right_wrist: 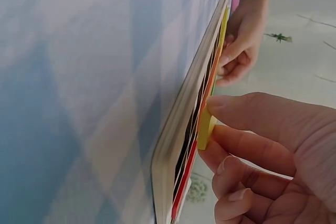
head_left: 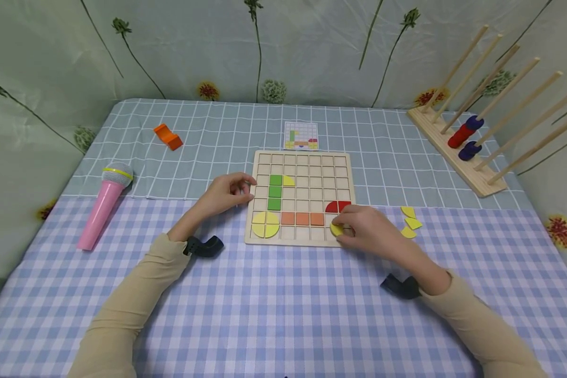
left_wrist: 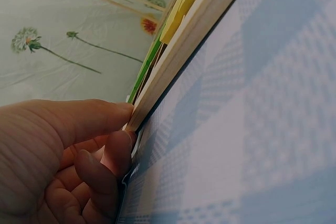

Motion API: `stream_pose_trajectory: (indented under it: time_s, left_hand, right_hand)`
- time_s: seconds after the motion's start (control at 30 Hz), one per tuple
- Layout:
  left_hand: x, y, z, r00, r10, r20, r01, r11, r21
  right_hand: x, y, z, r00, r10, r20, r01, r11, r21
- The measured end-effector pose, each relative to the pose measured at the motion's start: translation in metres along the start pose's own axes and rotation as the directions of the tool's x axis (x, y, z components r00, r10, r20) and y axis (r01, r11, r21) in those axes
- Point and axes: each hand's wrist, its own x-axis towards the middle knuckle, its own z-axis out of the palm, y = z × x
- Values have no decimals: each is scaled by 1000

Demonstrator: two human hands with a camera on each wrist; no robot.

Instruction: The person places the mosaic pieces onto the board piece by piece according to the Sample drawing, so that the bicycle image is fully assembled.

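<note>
My right hand [head_left: 370,231] pinches a yellow quarter-circle piece [right_wrist: 206,127] between thumb and index finger, over the lower right of the wooden grid board [head_left: 312,170]. At the board's left edge, my left hand [head_left: 224,195] holds the rim with thumb and curled index fingertip. On the board lie a column of green squares [head_left: 275,192], a yellow quarter piece [head_left: 288,181], a yellow circle of quarters [head_left: 265,224], a row of orange squares [head_left: 302,218] and red quarter pieces [head_left: 338,206]. Behind the board, a pattern card [head_left: 301,136] lies flat.
Several loose yellow quarter pieces [head_left: 410,223] lie right of my right hand. A pink microphone [head_left: 102,207] and an orange wavy block [head_left: 168,137] are at the left. A wooden peg rack [head_left: 446,149] with red and blue beads stands at the back right.
</note>
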Motion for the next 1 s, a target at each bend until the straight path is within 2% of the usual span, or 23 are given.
stream_pose_trajectory:
  time_s: [0.27, 0.57, 0.77, 1.0]
  left_hand:
    - [1, 0, 0, 1000, 12, 2, -12, 1000, 1]
    - [0, 0, 0, 1000, -1, 1, 1, 1000, 2]
    - [0, 1, 0, 1000, -1, 1, 1, 1000, 2]
    - [0, 0, 0, 1000, 6, 1, -6, 1000, -2]
  right_hand:
    - [4, -6, 4, 999, 25, 48, -25, 1000, -12]
    - [3, -7, 5, 999, 13, 44, -13, 1000, -6]
    - [2, -5, 5, 998, 36, 53, -36, 999, -8]
    - [-2, -3, 4, 999, 30, 31, -30, 1000, -10]
